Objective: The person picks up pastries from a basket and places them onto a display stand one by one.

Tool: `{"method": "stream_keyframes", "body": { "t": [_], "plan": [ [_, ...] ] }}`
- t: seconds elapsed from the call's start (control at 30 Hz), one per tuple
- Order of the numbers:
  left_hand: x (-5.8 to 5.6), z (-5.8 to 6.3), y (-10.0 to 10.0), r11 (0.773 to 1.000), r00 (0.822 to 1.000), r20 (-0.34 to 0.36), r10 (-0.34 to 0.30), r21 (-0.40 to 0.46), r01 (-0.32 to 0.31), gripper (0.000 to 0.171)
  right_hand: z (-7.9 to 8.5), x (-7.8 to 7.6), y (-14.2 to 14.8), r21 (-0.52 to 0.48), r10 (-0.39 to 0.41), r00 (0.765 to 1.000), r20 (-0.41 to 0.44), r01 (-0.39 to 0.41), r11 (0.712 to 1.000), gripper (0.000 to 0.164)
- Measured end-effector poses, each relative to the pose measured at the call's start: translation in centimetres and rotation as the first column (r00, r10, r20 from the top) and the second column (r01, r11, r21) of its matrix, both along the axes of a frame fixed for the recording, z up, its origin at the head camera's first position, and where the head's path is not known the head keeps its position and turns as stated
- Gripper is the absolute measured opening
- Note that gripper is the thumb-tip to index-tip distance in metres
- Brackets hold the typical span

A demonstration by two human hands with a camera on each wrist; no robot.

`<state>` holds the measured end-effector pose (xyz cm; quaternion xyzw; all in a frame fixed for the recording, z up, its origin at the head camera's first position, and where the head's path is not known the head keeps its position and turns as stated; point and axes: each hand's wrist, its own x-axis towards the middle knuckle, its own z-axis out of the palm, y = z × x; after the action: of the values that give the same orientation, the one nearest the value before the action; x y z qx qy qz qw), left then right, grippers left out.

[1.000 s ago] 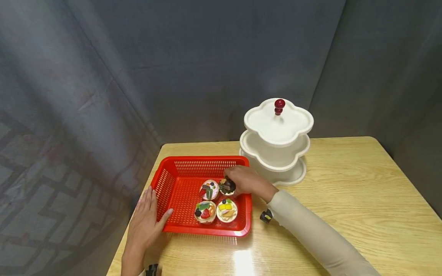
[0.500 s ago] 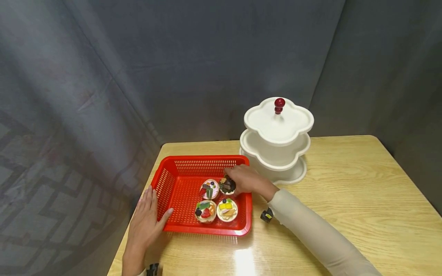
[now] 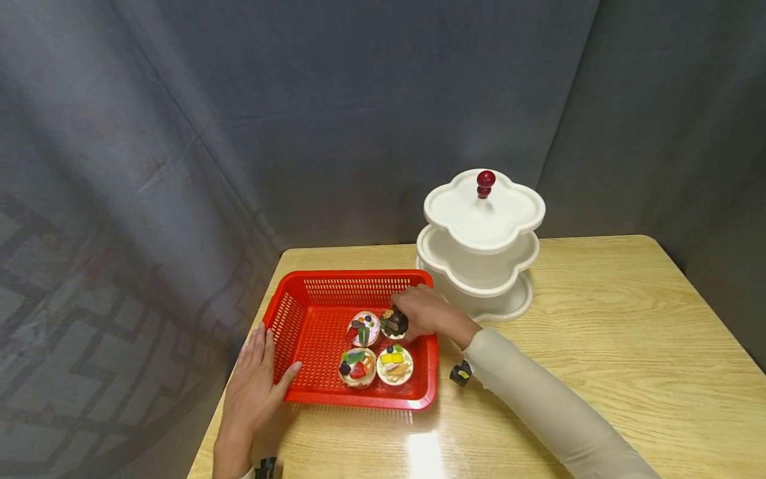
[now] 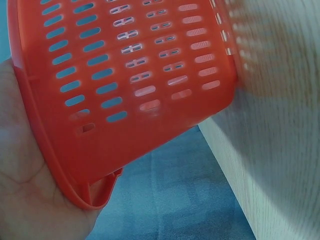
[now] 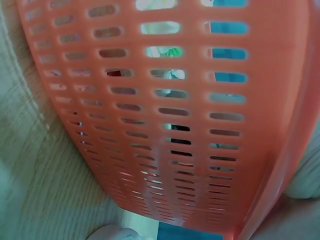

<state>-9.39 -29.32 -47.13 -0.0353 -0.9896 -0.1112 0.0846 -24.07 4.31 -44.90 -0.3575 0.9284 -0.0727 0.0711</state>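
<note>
A red plastic basket (image 3: 335,398) holds several small cupcakes at its right side. My right hand (image 3: 426,311) reaches over the basket's right rim and grips a chocolate-topped cupcake (image 3: 393,324) in the back right of the group; part of it is hidden by the fingers. Beside it lie a pink-cream cupcake (image 3: 371,327), a strawberry-topped cupcake (image 3: 358,369) and a yellow-fruit cupcake (image 3: 394,366). Against the basket's left rim rests my left hand (image 3: 248,396), fingers straight and thumb out over the front left corner. In the left wrist view its palm touches the basket's rim (image 4: 37,125).
Behind the basket, to the right, stands a white tiered serving stand (image 3: 487,223) with scalloped trays and a dark red knob (image 3: 485,179). Wood-grain table (image 3: 634,346) extends to the right. Grey curtains (image 3: 359,120) hang behind and at the sides.
</note>
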Motion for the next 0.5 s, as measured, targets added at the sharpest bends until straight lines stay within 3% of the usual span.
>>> {"method": "stream_keyframes", "body": {
  "t": [0.27,0.5],
  "plan": [
    [-0.21,-0.05,-0.14,1.0,1.0,0.007,0.005,0.005,-0.005,0.092,-0.18,-0.06,0.05,-0.081,-0.015,1.0,-0.024,0.013,0.997,0.059],
    [-0.21,-0.2,-0.06,1.0,1.0,0.001,-0.003,0.005,0.003,0.09,-0.26,0.14,0.4,-0.212,-0.024,1.0,-0.018,0.019,0.977,0.057]
  ]
}}
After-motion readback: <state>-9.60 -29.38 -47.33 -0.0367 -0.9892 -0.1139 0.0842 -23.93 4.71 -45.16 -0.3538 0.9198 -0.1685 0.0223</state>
